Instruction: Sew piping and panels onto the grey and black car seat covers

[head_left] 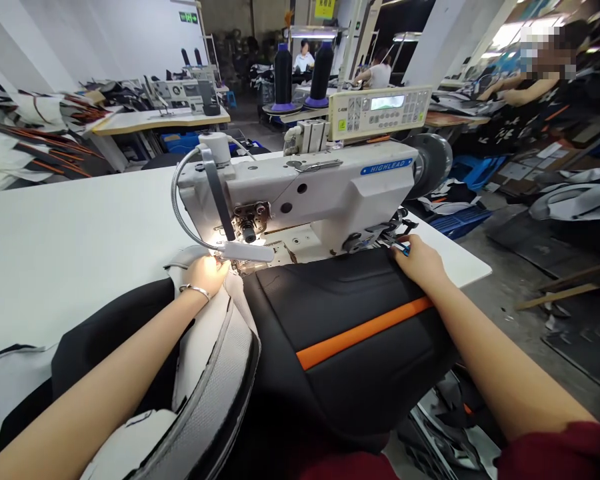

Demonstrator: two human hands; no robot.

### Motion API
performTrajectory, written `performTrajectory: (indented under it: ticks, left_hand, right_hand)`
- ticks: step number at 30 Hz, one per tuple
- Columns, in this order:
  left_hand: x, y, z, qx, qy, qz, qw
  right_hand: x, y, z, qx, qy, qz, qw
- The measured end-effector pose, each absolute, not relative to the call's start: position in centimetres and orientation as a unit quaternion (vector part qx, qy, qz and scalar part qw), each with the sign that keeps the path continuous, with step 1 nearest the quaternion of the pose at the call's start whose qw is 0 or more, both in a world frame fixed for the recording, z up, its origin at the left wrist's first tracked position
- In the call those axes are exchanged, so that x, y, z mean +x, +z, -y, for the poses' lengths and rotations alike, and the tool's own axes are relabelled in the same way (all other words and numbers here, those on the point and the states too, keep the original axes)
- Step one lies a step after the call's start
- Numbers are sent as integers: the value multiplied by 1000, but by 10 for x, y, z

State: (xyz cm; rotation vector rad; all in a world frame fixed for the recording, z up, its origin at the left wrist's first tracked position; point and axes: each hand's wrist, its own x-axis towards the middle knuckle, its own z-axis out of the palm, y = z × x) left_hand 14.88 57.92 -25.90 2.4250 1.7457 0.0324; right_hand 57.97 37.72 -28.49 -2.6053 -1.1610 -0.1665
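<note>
A black seat cover (340, 320) with an orange stripe (365, 331) lies across the table in front of a white sewing machine (320, 193). Its grey and white padded edge (215, 373) curls up on the left. My left hand (207, 272), with a bracelet on the wrist, rests on the fabric right by the needle under the bright lamp (245, 251), fingers curled on the cloth. My right hand (417, 259) lies at the cover's far right edge by the machine base, fingers closed round a small blue tool (404, 249).
White table (70, 227) stretches left. Two dark thread cones (303, 75) and a control panel (380, 110) sit on top of the machine. Other workers sit at stations behind and at the right. Fabric scraps lie on the floor at the right (555, 280).
</note>
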Motion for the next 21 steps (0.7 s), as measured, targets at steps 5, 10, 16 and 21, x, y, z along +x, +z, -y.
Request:
performTrajectory:
  ticks: [5,10,16,21]
  left_hand:
    - [148,-261,-576,800,18,-592,92]
    - [148,-267,-580,789,23,-608,88]
    - [146,-271,-578,801,57,-589,93]
    - [147,-273,-578,798,71,-589,101]
  right_hand:
    - [559,-271,-382,-917,-29,387,94]
    - [558,-268,-395,-918,-41,386,85]
    - [554,-271,-404,-895,-66,433,88]
    - [556,-279,-401,-899,-72,418,110]
